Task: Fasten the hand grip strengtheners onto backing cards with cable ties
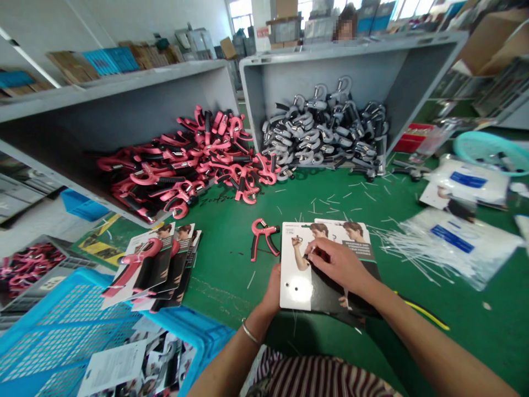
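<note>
Printed cards (297,275) with a picture of a person lie stacked in front of me. My left hand (273,289) holds the top card at its left edge, with most of its fingers hidden beneath it. Over the card's upper part, my right hand (330,259) has its thumb and fingertips pressed together; whatever is between them is too small to make out. Just behind and left of the cards, a single red hand grip (263,237) lies on the green table (231,275). Cards with red grips fastened on them (142,270) are piled at the left.
Grey bins tilted toward me hold red grips (206,160) and grey grips (322,132). White ties (413,248) and plastic bags (467,242) lie at the right, near a turquoise basket (491,149). A blue crate (198,331) stands front left. Another person (346,25) is behind the bins.
</note>
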Tool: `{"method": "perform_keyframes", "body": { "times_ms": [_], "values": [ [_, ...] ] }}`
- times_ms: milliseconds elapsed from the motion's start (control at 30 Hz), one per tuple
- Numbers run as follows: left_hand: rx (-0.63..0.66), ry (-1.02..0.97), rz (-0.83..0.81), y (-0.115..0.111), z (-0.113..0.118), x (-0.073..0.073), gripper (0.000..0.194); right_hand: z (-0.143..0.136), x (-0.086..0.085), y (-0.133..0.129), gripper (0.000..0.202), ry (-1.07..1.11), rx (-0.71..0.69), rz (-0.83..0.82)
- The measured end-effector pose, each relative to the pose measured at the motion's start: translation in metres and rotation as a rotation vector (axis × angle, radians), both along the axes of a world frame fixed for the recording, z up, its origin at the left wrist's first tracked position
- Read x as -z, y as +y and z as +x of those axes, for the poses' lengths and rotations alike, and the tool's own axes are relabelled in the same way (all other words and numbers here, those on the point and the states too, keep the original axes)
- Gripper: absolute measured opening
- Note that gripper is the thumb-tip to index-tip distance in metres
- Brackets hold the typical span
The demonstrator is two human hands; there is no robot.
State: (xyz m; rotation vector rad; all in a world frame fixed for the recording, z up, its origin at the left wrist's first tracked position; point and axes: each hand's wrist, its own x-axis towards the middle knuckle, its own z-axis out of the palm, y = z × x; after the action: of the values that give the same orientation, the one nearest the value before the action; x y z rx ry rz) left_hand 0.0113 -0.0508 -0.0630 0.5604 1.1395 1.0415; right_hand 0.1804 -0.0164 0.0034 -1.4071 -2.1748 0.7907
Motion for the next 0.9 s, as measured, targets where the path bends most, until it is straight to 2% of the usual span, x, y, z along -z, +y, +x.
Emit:
{"method": "perform_keyframes", "body": {
  "times_ms": [133,267,467,600,700,800,900],
  "values": [
    [0.016,0.038,0.057,0.003,-0.005,0.002,0.015,0.005,-0.001,0.002,0.01,0.024,-0.037,-0.061],
    [0.042,0.061,0.078,0.003,-0.006,0.004,0.016,0.011,0.0,-0.002,0.01,0.039,-0.083,-0.03],
    [-0.049,0.04,0.108,0.008,0.0,-0.002,0.02,0.015,-0.001,-0.006,0.005,0.021,-0.175,-0.033],
    [-0.067,-0.024,0.12,0.004,-0.005,-0.003,0.042,0.009,0.0,-0.009,0.005,-0.01,-0.134,0.011],
    [-0.057,-0.065,0.07,-0.001,-0.011,-0.002,0.047,0.001,0.004,-0.013,0.013,-0.009,-0.064,0.083],
    [0.011,-0.139,-0.003,-0.005,-0.016,-0.005,0.061,0.0,0.004,-0.018,0.015,0.165,0.033,0.025],
    [0.112,-0.099,-0.028,-0.004,-0.02,-0.011,0.07,0.011,0.002,-0.028,0.021,0.477,0.128,-0.169]
  ]
}}
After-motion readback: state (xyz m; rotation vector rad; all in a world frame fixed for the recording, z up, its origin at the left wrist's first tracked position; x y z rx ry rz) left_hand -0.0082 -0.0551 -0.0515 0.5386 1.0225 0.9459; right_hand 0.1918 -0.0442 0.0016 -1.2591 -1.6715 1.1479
